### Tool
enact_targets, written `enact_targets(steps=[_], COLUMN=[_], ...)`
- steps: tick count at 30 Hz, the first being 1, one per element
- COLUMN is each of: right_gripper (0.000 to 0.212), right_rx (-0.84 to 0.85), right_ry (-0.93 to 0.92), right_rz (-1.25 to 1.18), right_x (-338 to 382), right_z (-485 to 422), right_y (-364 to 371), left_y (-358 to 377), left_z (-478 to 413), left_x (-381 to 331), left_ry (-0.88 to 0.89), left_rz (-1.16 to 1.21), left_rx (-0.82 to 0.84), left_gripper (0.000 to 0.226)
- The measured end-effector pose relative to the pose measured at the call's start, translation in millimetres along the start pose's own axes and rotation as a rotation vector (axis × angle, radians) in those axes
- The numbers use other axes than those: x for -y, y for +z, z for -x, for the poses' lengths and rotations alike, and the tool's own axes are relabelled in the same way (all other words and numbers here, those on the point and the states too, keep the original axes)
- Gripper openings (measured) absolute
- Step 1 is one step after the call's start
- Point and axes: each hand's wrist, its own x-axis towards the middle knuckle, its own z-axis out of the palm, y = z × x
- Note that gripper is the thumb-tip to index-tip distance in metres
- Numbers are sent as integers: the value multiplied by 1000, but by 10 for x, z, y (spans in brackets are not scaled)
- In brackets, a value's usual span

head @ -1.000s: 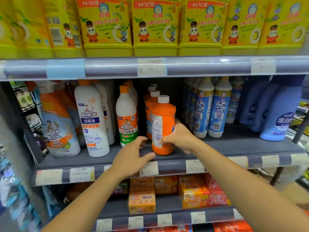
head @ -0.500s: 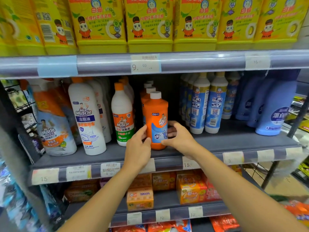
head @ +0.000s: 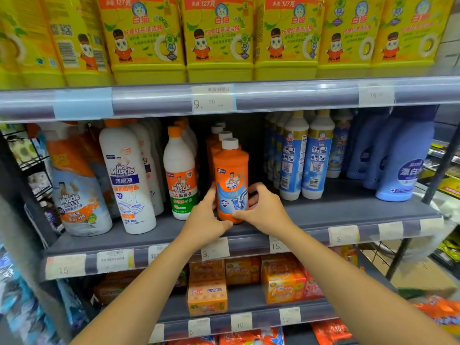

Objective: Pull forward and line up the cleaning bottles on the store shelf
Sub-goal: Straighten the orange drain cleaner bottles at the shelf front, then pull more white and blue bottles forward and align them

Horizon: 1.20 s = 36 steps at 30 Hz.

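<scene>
orange bottle [head: 231, 180]: was side-on w/ back label showing 1 s ago; got turned, front label faced out, upright at shelf [head: 348, 210] front.
left hand [head: 206, 220]: had been off the bottle near shelf edge; moved onto its left side.
right hand [head: 263, 210]: shifted from behind bottle to its lower right.

one head view, close, facing the shelf [head: 348, 207] straight on, tilted slightly down.
</scene>
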Motion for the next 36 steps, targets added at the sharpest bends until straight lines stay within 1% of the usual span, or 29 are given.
enact_targets(steps=[2, 5, 7, 8, 10, 11, 12, 14, 18, 20, 25, 31, 34, 36], right_gripper=[71, 66, 56, 49, 34, 26, 20, 18, 28, 33, 41, 38, 43, 49], right_rx=[-8, -2, 17, 28, 34, 26, 13, -7, 0, 13, 51, 53, 12, -62], right_ry=[-8, 8, 8, -1, -28, -43, -58, -79, -111, -120, -111, -91, -84, -81], right_rz=[16, 15, 35, 62, 131, 167, 209, 311, 543, 637, 705, 623, 535, 464], right_x=[5, 0, -40, -75, -164, -207, -249, -340, -571, -708, -1105, -1475, -1558, -1590], right_z=[33, 69, 96, 113, 150, 168, 185, 213, 257, 275, 320, 142, -78, -282], right_y=[24, 0, -59, -104, -241, -329, -424, -618, -962, -1128, -1597, -2106, -2194, -2193], left_y=[16, 70, 117, 139, 176, 200, 231, 317, 563, 707, 1144, 1624, 1743, 1779], left_z=[19, 89, 170, 225, 337, 379, 407, 410, 283, 184, -138, -441, -444, -420], left_x=[-22, -52, -46, -39, -35, -44, -63, -128, -337, -434, -606, -695, -644, -621], left_ry=[-10, -34, -80, -85, -16, 38, 87, 170, 296, 328, 334, 283, 236, 166], left_rz=[-44, -208, -377, -455, -549, -572, -595, -669, -831, -864, -962, -1051, -1106, -1117], left_rx=[-14, -69, -165, -237, -359, -378, -367, -280, -22, 37, 78, 120, 94, 72], left_gripper=[96, 79, 59, 44, 16, 9, 7, 12, 28, 32, 49, 75, 86, 93])
